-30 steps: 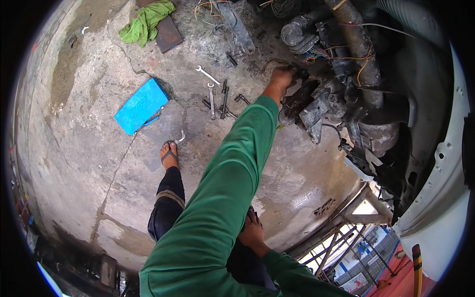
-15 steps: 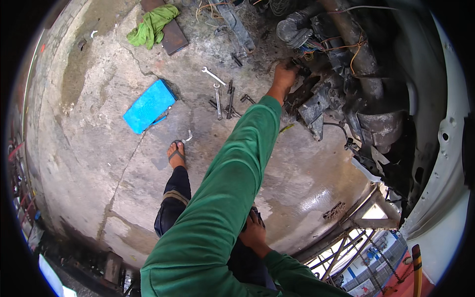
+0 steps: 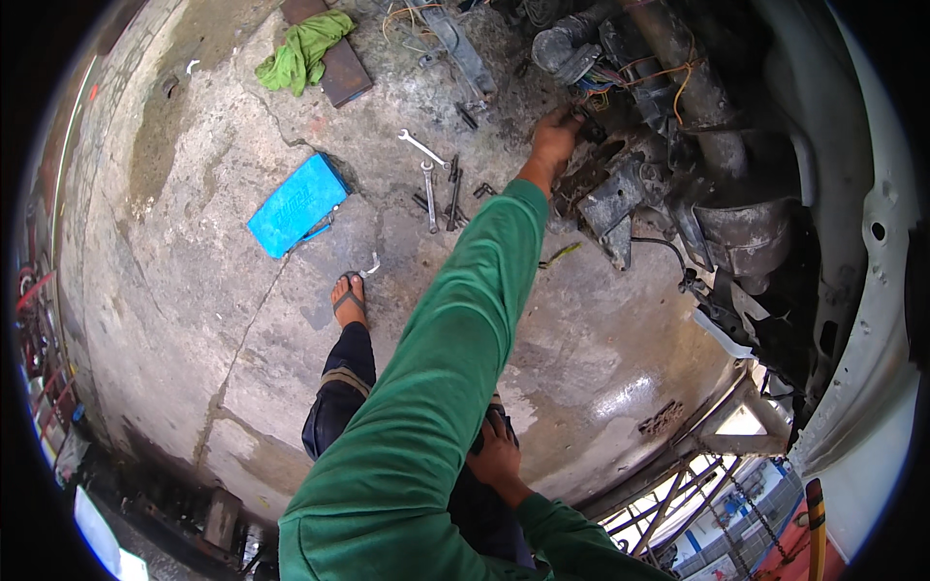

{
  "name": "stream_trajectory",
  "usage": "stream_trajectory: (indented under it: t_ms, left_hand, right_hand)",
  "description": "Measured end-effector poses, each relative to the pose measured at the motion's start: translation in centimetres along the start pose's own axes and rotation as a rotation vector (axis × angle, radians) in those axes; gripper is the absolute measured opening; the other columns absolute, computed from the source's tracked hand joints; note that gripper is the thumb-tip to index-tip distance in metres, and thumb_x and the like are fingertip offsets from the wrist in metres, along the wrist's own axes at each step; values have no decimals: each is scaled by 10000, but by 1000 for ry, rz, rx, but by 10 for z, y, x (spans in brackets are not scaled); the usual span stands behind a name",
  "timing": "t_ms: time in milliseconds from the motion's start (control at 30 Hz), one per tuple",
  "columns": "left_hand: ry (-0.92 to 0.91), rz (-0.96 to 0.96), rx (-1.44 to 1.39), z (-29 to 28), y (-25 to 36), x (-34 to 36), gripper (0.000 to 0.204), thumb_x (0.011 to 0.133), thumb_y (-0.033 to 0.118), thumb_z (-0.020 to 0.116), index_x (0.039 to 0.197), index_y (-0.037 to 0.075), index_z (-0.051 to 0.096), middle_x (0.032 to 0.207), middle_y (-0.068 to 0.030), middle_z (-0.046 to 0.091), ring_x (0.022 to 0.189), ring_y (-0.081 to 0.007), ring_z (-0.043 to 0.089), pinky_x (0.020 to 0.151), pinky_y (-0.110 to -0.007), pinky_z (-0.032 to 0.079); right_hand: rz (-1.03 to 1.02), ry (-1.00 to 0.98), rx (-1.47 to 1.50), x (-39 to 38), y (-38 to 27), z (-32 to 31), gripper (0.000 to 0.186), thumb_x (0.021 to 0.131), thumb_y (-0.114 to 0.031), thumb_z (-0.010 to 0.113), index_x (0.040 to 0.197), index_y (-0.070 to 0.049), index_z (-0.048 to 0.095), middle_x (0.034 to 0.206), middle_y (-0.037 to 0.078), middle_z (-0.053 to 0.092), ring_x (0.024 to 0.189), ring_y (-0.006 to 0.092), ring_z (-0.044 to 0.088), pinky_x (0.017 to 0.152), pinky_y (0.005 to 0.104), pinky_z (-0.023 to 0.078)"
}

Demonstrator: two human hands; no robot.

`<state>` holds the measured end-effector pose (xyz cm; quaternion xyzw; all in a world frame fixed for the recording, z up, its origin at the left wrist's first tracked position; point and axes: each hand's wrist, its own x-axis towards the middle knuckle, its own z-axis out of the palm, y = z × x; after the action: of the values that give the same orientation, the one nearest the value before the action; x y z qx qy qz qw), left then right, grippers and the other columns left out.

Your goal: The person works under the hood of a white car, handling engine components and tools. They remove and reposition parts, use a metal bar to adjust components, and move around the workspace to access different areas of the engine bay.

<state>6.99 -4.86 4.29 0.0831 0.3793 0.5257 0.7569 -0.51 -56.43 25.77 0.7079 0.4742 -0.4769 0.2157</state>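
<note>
My left arm, in a green sleeve, stretches across to the dirty vehicle parts at the upper right. There my left hand is closed round a dark part; its fingertips are hidden, and what the part is cannot be made out. Colored wires hang just above it, and a grimy metal bracket sits below. My right hand lies open on my dark-trousered knee, its fingers partly covered by the left sleeve. Left of my left forearm, a combination wrench and an open-end wrench rest on the concrete.
A blue case lies on the floor near my sandaled foot. Dark rod-like tools lie beside the wrenches. Farther off, a green cloth drapes over a brown slab. A pale body panel curves along the right.
The view has shifted slightly. My left hand stays at the dark part with only a small change in its pose; my right hand remains on the knee.
</note>
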Motion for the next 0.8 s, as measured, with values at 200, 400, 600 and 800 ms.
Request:
stream_trajectory:
  t_ms: [200,400,600,800]
  left_hand:
    - [66,60,369,-7,-4,15,458,933,139,719,1307,-99,601,1071,-172,724,937,-233,691,786,-341,535]
    - [40,97,303,-8,-3,17,400,944,122,705,1253,-121,630,1119,-179,713,959,-223,681,837,-333,543]
    - [3,101,371,4,4,6,415,959,88,677,1306,-123,588,1180,-161,692,998,-232,676,888,-332,548]
    - [-39,95,284,-8,-4,22,366,967,85,661,1274,-108,609,1141,-153,697,1009,-239,668,903,-339,530]
  right_hand:
    - [-15,3,21,-1,-2,-13,864,775,-470,776,1498,-126,451,1586,171,379,1364,436,465,1079,518,462]
    - [-25,17,-2,-1,2,-12,870,775,-469,781,1499,-118,449,1583,179,380,1364,443,461,1075,519,465]
    - [-25,39,13,-2,-1,-6,866,770,-468,787,1491,-117,460,1575,183,391,1355,440,473,1070,516,470]
    - [-38,47,6,-3,2,-11,864,766,-465,790,1485,-114,466,1565,180,410,1337,432,495,1071,512,470]
